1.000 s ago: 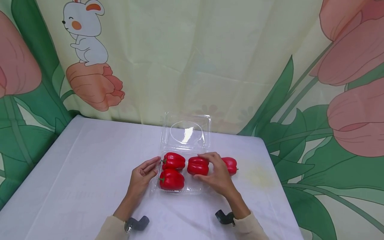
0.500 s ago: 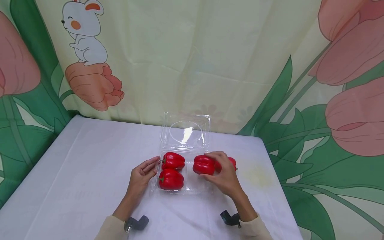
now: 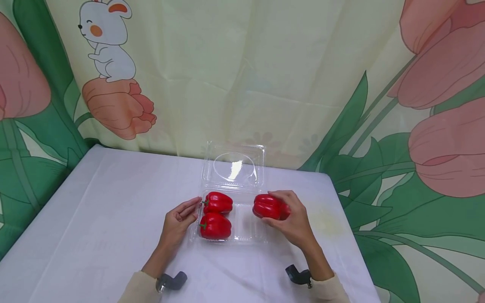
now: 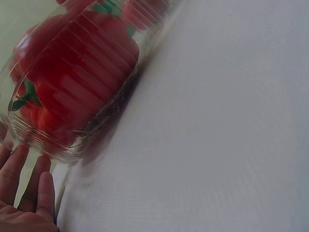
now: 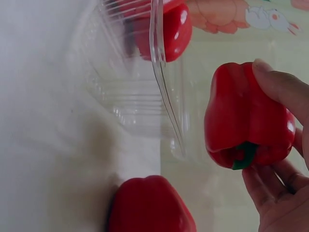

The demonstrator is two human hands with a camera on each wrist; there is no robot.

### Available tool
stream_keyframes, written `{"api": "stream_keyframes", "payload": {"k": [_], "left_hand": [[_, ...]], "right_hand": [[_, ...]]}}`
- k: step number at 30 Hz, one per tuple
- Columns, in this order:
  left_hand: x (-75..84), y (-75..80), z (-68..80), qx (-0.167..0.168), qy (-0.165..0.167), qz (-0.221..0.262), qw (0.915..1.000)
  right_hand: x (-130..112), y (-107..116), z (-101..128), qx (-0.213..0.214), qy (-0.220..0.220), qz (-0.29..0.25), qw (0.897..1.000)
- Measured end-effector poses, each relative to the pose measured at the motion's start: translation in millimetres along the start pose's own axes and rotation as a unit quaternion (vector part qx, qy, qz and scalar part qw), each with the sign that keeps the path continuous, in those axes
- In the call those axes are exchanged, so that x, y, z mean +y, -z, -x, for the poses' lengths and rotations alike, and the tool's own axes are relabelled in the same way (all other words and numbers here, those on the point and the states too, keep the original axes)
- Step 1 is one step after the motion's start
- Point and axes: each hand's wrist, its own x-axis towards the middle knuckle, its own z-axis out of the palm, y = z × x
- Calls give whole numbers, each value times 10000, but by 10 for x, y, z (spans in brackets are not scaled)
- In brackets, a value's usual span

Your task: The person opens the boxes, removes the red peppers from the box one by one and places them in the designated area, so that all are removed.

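My right hand (image 3: 295,221) grips a red bell pepper (image 3: 266,206) between thumb and fingers, over the right side of a clear plastic clamshell box (image 3: 244,233). In the right wrist view this pepper hangs in the air, its green stem (image 5: 246,155) turned toward the camera. Two more red peppers sit in the box's left half, a rear one (image 3: 218,203) and a front one (image 3: 216,226). Another red pepper (image 5: 149,208) lies on the cloth right of the box, partly hidden in the head view. My left hand (image 3: 178,222) touches the box's left rim with extended fingers.
The box's clear lid (image 3: 235,164) stands raised at the back, near the printed curtain (image 3: 212,84). A white cloth (image 3: 113,210) covers the table. Dark wrist-worn camera mounts (image 3: 172,281) show at both cuffs.
The right hand has moved right with its bell pepper, from over the box's middle to its right side, now covering more of the pepper outside. The left hand stays at the rim.
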Motion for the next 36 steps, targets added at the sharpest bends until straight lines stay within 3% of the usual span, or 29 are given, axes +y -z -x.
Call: {"api": "stream_keyframes", "payload": {"k": [27,36], "left_hand": [[0,13,-7,-90,-149,38,9998],[2,10,-12,-65,-121,7,9999]], "right_hand": [[180,426,-36,533,-311,333,9975],[265,543,-15,519,-534,428,9963]]}}
